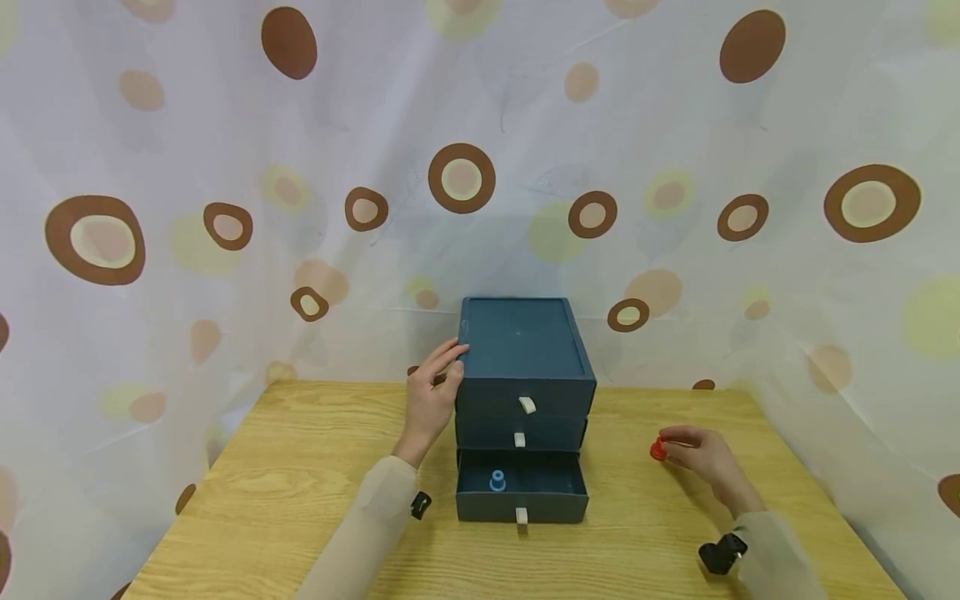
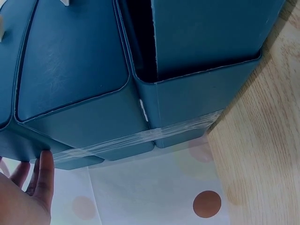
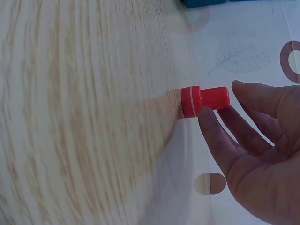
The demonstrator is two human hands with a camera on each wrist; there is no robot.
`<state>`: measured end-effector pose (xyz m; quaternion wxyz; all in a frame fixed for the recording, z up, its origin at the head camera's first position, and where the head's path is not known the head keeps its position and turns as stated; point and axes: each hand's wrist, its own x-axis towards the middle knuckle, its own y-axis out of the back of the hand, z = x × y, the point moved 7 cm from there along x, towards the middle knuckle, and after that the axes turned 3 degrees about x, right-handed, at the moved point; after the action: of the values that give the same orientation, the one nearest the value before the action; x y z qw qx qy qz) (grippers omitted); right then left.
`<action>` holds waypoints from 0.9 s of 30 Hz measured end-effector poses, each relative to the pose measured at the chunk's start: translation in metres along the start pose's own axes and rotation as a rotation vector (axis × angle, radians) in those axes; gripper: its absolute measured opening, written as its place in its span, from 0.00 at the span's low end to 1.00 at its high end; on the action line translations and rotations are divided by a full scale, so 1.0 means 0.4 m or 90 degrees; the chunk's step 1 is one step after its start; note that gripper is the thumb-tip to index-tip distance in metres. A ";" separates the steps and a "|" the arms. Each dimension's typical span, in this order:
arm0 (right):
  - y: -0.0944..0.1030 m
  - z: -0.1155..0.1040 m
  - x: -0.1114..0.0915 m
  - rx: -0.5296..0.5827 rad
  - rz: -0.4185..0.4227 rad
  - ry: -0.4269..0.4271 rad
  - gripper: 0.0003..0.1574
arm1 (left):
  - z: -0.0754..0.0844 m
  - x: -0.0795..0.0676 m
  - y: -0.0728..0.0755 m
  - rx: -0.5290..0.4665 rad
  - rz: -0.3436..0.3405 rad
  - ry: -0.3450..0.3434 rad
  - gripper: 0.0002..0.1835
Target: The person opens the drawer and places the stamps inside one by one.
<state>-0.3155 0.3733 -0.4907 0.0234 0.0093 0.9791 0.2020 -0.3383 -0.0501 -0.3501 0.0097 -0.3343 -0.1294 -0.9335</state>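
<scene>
A small red peg-shaped piece (image 3: 213, 98) with a wider base stands on the wooden table, right of a dark blue drawer unit (image 1: 525, 337). My right hand (image 1: 705, 458) is around it: the thumb tip reaches its side, while in the right wrist view a small gap shows between the index fingertip and its top. My left hand (image 1: 431, 400) rests its fingers against the left side of the unit near the top. The bottom drawer (image 1: 555, 507) is pulled out, with a blue piece (image 1: 497, 481) of similar shape standing inside at the left.
The upper drawers have white pull tabs (image 1: 528, 405) and sit closed. Clear tape (image 2: 154, 135) runs across the unit's side. A patterned curtain (image 1: 517, 108) hangs behind the wooden table (image 1: 285, 467).
</scene>
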 end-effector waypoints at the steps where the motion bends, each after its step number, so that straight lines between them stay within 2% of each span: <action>1: 0.000 0.001 0.001 -0.005 0.002 -0.003 0.29 | 0.000 0.000 -0.001 0.000 0.000 0.000 0.17; 8: 0.000 0.005 0.002 -0.014 -0.001 -0.005 0.28 | 0.008 0.001 -0.002 0.004 0.005 -0.002 0.17; 16: -0.007 0.005 0.003 -0.053 -0.027 0.045 0.26 | 0.010 0.000 -0.001 0.004 0.005 -0.001 0.17; 27: -0.020 0.018 0.005 -0.057 -0.013 0.017 0.21 | 0.008 -0.003 0.000 0.002 -0.001 0.001 0.17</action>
<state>-0.3171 0.3689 -0.5005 0.0127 -0.0048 0.9693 0.2455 -0.3354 -0.0492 -0.3487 0.0099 -0.3332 -0.1314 -0.9336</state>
